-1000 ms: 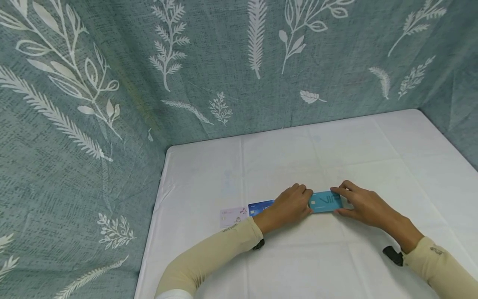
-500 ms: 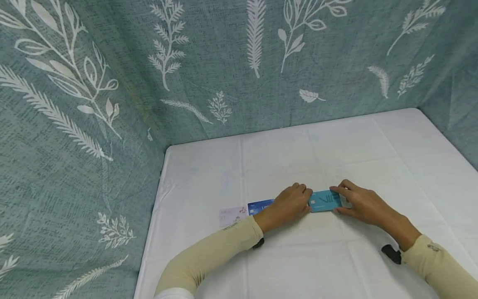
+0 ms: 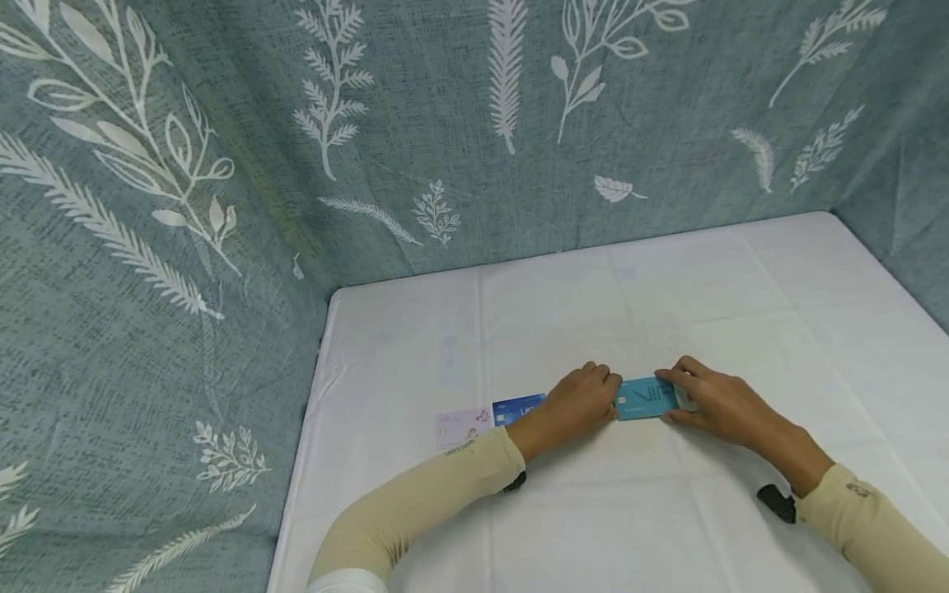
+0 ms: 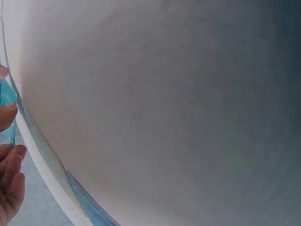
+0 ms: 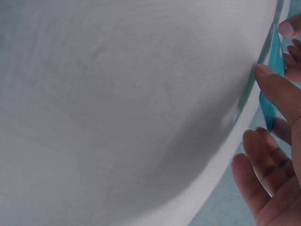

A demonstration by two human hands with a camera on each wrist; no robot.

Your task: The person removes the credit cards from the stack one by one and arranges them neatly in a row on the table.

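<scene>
A teal card [image 3: 645, 399] with "VIP" lettering lies between my two hands in the head view. My left hand [image 3: 577, 405] grips its left end, its back hiding that edge. The right hand [image 3: 712, 401] pinches the other end with thumb and fingers. In the left wrist view, the left thumb [image 4: 6, 116] presses over the teal card [image 4: 8, 94], with the other fingers curled below. From the right wrist, the right thumb [image 5: 278, 87] is seen lying across the card [image 5: 276, 59], which appears edge-on.
A blue card [image 3: 515, 408] lies left of my left hand, partly hidden by it. Beside that is a pale pink card [image 3: 461, 428], overlapped by the left sleeve. White cloth [image 3: 593, 527] covers the table. A green leaf-patterned curtain [image 3: 460, 123] borders its far and left sides.
</scene>
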